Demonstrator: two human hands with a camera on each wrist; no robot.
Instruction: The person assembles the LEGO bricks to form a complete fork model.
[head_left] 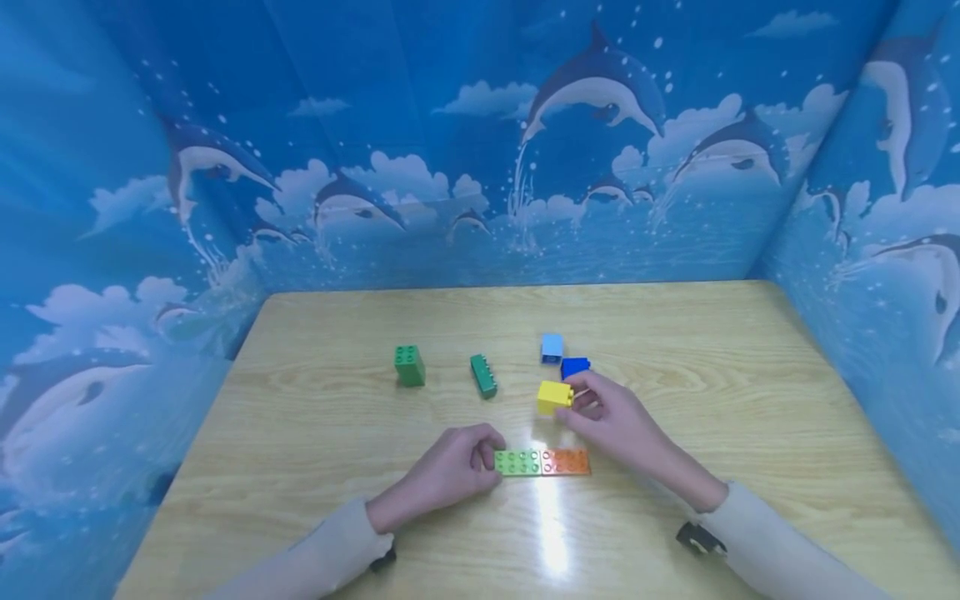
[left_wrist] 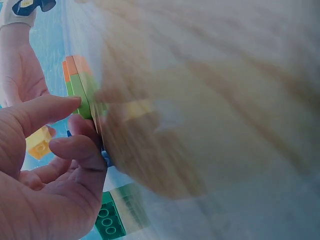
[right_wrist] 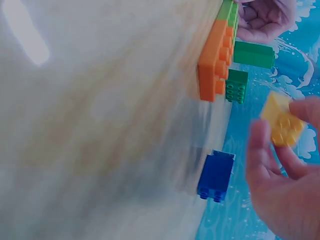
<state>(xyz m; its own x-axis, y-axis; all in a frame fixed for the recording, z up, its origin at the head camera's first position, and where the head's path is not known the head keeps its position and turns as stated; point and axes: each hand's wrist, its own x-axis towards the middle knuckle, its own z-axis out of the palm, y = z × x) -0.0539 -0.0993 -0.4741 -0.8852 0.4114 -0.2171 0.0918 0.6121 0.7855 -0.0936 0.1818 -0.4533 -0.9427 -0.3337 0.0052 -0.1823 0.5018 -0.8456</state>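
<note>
A light green brick [head_left: 517, 462] and an orange brick [head_left: 566, 462] lie end to end in a row, studs up. The left hand [head_left: 456, 467] pinches the green one's left end between thumb and fingers. In the right hand [head_left: 615, 421] a yellow brick [head_left: 553, 397] is pinched, its studs facing right in the head view; in the right wrist view the yellow brick [right_wrist: 283, 120] shows clear of the table. Just behind that hand is a dark blue brick [head_left: 575, 367], partly covered by it in the head view.
A light blue brick [head_left: 552, 348] stands behind the dark blue one. A dark green brick [head_left: 483, 377] lies on its side at the middle, and a tall green block [head_left: 409, 366] stands to its left. Dolphin-print curtains [head_left: 480, 233] border the wooden table [head_left: 315, 350].
</note>
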